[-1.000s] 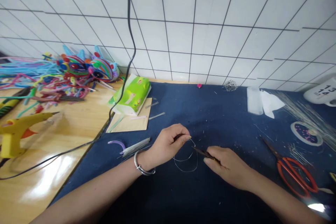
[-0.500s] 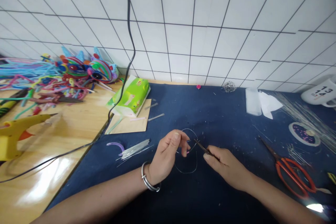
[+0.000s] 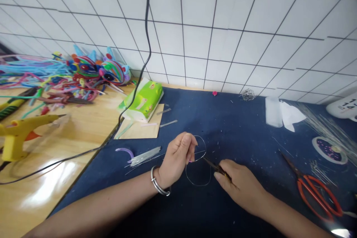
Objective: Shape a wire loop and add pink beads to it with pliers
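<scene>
My left hand (image 3: 178, 158), with a silver bangle at the wrist, is pinched closed on a thin wire bent into loops (image 3: 205, 145). One loop rises beside the fingertips and a wider one hangs below them. A small bit of purple shows under the curled fingers. My right hand (image 3: 240, 186) grips a pair of slim dark pliers (image 3: 216, 165), and their tip meets or nearly meets the wire at the right side of the upper loop. Whether the jaws are closed on the wire I cannot tell.
Left of my hand lie a bundle of cut wires (image 3: 145, 157) and a purple curved strip (image 3: 125, 151). Red-handled scissors (image 3: 318, 193) and a round dish (image 3: 329, 150) are at right. Behind stands a green tissue pack (image 3: 146, 100); a yellow glue gun (image 3: 25, 130) is far left.
The view has shifted slightly. My left fingers have curled in tighter around the wire, and the loops have changed angle. The pliers' tip remains by the upper loop.
</scene>
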Available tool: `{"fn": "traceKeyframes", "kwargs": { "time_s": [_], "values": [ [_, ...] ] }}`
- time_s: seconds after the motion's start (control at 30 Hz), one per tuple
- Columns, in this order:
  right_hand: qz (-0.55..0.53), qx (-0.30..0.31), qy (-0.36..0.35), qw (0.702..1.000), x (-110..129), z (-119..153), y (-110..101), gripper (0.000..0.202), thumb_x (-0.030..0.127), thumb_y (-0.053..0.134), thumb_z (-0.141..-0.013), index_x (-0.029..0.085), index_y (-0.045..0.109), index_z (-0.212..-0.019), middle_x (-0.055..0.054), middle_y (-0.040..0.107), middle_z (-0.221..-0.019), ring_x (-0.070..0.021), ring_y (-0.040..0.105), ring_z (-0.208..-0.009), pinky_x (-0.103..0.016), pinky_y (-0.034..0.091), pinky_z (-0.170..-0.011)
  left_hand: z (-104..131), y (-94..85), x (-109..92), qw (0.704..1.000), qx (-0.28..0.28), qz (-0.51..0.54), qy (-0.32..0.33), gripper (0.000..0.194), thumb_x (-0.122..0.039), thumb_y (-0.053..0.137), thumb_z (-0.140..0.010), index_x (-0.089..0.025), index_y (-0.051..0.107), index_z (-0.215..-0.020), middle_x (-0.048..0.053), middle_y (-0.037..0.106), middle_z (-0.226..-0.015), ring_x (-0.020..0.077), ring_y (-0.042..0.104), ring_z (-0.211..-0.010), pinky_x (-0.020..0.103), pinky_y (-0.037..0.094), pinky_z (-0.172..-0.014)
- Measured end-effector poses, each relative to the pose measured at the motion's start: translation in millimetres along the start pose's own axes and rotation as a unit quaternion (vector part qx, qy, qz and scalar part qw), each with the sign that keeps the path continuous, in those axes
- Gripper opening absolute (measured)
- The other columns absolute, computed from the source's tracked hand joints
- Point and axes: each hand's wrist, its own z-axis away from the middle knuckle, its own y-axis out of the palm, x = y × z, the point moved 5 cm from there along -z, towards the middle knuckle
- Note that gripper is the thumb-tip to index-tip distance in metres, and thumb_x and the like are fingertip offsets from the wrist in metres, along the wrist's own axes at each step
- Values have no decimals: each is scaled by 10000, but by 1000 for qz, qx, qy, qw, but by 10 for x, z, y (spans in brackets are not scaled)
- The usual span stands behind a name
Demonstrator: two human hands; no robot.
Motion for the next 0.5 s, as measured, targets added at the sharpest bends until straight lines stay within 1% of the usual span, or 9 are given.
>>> {"fn": "traceKeyframes", "kwargs": {
  "time_s": [0.13,0.33,0.4,0.5],
  "values": [
    [-3,-17,-1,1000,-23,-11,2,215,339,367,-873,191,422,-727,-4,507,-713,-123,453,-613,-252,317,-555,-20,2,44,1000,9,9,-21,329,-413,357,-894,-152,524,-781,-59,388,-507,45,355,-382,182,341,-415],
    [2,-17,-13,1000,-29,-27,21,213,342,367,-873,193,423,-732,-8,505,-720,-130,461,-626,-257,332,-564,-19,24,106,999,38,12,-36,325,-413,361,-892,-160,513,-754,-70,339,-465,51,343,-379,176,348,-413],
    [3,-17,-13,1000,-32,-28,16,213,338,365,-873,194,411,-723,-7,501,-717,-129,457,-622,-254,329,-557,-27,17,109,999,38,12,-36,325,-411,358,-894,-159,516,-763,-69,347,-472,49,343,-377,176,346,-412],
    [6,-14,-8,1000,-34,-25,8,218,328,363,-874,195,391,-704,-4,493,-708,-126,452,-615,-249,322,-548,-51,-11,97,999,20,12,-28,325,-410,350,-897,-158,517,-778,-63,375,-503,41,340,-373,176,335,-407]
  ]
}}
